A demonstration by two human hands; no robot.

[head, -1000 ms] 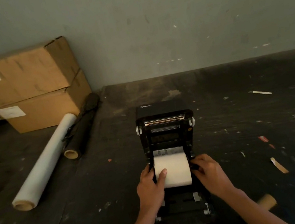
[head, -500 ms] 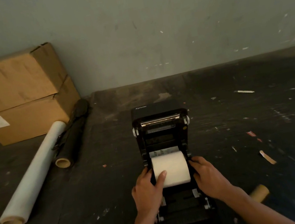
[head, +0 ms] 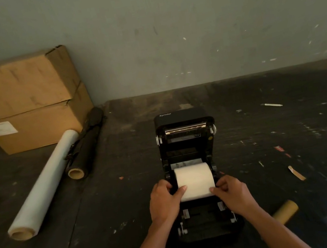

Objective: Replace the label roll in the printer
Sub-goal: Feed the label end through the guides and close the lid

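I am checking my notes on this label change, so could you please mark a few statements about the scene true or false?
1. The printer lid is closed. False: it stands open.
2. Both the left hand and the right hand touch the white label roll. True.
3. An empty cardboard core lies right of the printer. True.
4. The two cardboard boxes sit side by side. False: one is stacked on the other.
5. The clear film roll stands upright. False: it lies flat.
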